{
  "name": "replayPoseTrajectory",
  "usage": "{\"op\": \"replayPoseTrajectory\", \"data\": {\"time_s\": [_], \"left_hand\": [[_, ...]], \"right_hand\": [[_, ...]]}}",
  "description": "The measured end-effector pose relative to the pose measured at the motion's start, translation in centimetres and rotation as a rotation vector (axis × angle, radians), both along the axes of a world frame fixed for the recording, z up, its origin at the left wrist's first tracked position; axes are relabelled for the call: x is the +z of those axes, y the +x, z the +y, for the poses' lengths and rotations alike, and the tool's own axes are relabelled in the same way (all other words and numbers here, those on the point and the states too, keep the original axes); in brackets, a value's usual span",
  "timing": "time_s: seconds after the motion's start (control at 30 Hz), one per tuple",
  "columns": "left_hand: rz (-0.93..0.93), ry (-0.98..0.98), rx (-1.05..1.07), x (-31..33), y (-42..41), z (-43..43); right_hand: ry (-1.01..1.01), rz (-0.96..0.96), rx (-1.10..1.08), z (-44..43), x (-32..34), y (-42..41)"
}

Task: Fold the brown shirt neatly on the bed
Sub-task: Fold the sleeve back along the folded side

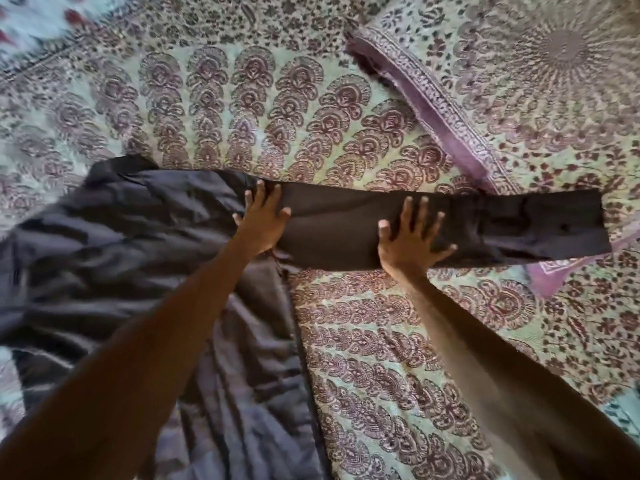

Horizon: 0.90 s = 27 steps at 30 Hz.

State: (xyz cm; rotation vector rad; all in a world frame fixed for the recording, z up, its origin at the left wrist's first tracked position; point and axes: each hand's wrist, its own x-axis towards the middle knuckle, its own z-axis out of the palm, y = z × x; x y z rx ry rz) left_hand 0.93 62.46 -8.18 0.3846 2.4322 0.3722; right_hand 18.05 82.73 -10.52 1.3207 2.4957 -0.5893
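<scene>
brown shirt (138, 237) lies bunched over the left side of the bed (381, 341). left hand (264, 221) and right hand (410, 239) both press flat on its sleeve (536, 223), fingers spread, gripping nothing. the sleeve runs toward the right edge. looks thin, light and floppy, so i'd pinch the cuff and the shoulder seam. hem's cut off at the bottom, collar lost in wrinkles and blur.

bedspread (381, 358) open, pillow (519, 81) far right
</scene>
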Motion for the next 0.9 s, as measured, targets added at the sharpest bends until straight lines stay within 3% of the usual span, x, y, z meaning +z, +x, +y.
{"op": "replayPoseTrajectory", "data": {"time_s": [0.37, 0.43, 0.6, 0.67, 0.73, 0.9], "left_hand": [[0.011, -0.042, -0.112, -0.1, -1.3, -0.1], [0.136, -0.112, -0.203, 0.0, -1.9, -0.1], [0.520, -0.173, -0.279, 0.9, -3.2, 0.1], [0.564, -0.175, -0.281, 0.6, -3.8, 0.5], [0.556, -0.194, -0.278, 0.6, -4.2, 1.0], [0.575, -0.200, -0.180, 0.9, -5.4, 2.1]], "right_hand": [[0.049, -0.073, -0.365, 4.0, 0.4, 2.5], [0.033, -0.088, -0.392, 4.4, 0.4, 2.6], [0.201, -0.120, -0.303, 3.0, 1.9, 0.5], [0.274, -0.045, -0.119, 1.9, 2.1, -0.7], [0.212, 0.002, 0.037, 0.2, 1.7, -2.0], [0.032, 0.025, -0.119, -0.6, 0.5, -3.8]]}}
